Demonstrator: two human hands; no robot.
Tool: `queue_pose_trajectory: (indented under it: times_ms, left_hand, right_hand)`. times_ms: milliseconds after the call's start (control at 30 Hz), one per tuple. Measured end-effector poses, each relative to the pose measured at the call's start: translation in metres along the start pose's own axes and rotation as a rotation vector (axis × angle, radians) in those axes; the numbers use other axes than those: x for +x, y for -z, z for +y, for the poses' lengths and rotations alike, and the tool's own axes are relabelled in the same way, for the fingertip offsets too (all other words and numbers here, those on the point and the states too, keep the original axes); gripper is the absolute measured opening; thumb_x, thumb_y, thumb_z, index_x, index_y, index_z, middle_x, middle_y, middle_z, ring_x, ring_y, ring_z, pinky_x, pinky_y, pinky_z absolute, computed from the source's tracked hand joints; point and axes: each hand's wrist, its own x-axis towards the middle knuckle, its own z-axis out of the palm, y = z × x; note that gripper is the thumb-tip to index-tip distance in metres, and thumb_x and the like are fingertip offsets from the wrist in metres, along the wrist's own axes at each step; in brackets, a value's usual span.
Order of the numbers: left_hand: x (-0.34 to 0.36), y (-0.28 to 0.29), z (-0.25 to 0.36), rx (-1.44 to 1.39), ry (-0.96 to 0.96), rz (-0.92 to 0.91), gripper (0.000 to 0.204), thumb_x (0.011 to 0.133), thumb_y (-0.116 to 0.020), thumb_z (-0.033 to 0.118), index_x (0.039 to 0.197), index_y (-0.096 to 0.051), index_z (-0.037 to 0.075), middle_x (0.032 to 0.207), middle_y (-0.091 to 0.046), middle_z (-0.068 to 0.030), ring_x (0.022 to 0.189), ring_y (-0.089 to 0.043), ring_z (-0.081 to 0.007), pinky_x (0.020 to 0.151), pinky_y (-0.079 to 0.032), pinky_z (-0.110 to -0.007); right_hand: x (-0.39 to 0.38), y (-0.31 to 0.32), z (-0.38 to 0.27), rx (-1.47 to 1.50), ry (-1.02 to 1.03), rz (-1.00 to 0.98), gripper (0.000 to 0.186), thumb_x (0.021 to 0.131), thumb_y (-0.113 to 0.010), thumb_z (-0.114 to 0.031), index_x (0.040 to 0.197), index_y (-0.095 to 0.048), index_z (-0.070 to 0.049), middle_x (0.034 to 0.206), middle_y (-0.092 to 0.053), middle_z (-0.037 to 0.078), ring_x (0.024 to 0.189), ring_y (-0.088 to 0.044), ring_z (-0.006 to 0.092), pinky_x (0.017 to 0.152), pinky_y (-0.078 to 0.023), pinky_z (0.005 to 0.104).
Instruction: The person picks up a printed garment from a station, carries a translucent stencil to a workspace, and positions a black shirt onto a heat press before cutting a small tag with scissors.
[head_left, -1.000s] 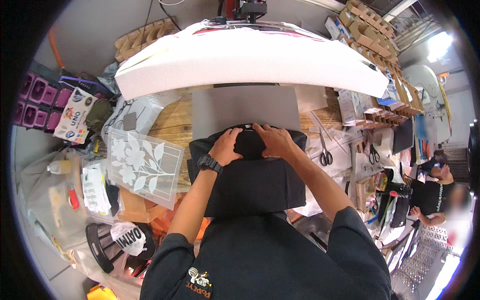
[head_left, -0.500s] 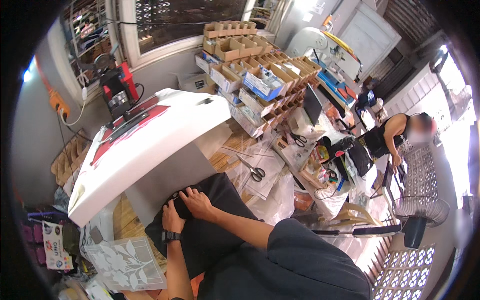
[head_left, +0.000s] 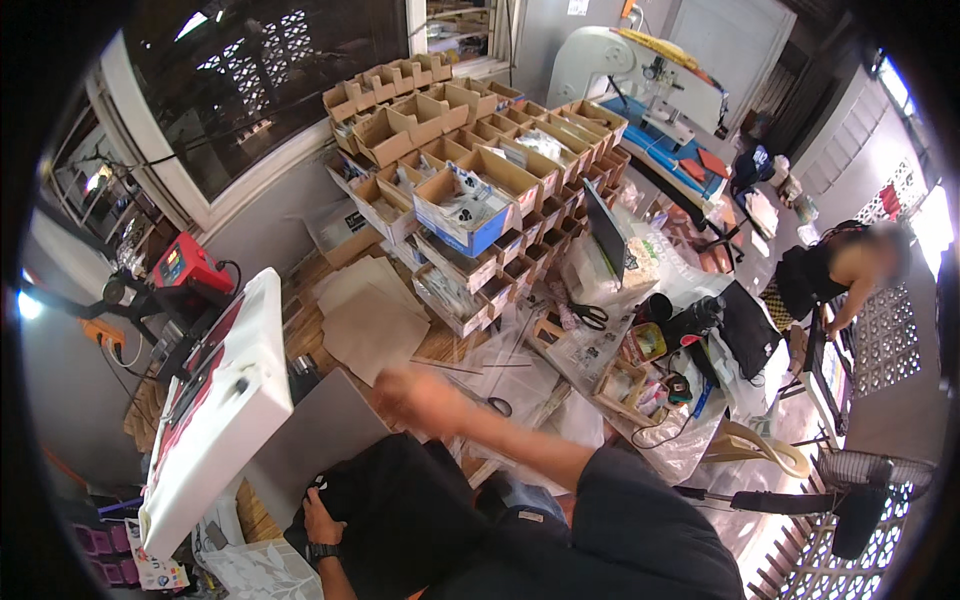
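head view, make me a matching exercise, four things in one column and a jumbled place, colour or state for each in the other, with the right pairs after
Things:
1. left hand
2. right hand
3. control box
4. fan

Place, colour or state:
A. red
B. blurred
C. at the picture's lower right
D. on the black cloth

Right pairs: 1-D, 2-B, 3-A, 4-C

Just past the black wristwatch (head_left: pixel 323 551), the bare left hand (head_left: pixel 322 522) parts thumb from fingers; well to that watch's upper right, the bare right hand (head_left: pixel 420 402) blurs beyond its slanting bare forearm (head_left: pixel 520 441).
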Motion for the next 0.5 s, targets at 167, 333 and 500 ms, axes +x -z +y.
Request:
queue_pose_trajectory:
  times_ms: [167,333,500]
  left_hand:
    - [-0.003,-0.002,0.004,0.064,0.106,-0.004,0.091,0.053,-0.087,-0.004,0.126,-0.034,0.007,0.123,-0.048,-0.0241,0.115,-0.052,-0.0426,0.095,-0.048,-0.045]
    - [0.016,0.002,0.019,0.171,0.145,-0.091,0.095,0.049,-0.090,-0.003,0.123,-0.031,0.007,0.119,-0.052,-0.0240,0.113,-0.053,-0.0423,0.094,-0.048,-0.045]
    - [0.019,0.006,0.031,0.204,0.209,-0.097,0.094,0.047,-0.091,-0.004,0.119,-0.031,0.007,0.116,-0.055,-0.0246,0.112,-0.054,-0.0419,0.094,-0.049,-0.045]
  right_hand:
    - [0.051,0.193,0.065,-0.129,0.000,0.529,0.012,0.075,-0.062,0.000,0.084,-0.067,-0.004,0.084,-0.063,0.011,0.085,-0.061,0.0293,0.073,-0.050,0.0371]
    - [0.074,0.296,0.153,-0.509,-0.162,0.518,0.015,0.077,-0.060,-0.006,0.084,-0.072,-0.011,0.098,-0.061,0.012,0.099,-0.056,0.0327,0.083,-0.048,0.0412]
    - [0.084,0.307,0.208,-0.613,-0.390,0.115,0.016,0.071,-0.068,-0.020,0.086,-0.076,-0.023,0.108,-0.060,0.009,0.115,-0.048,0.0325,0.092,-0.043,0.0485]
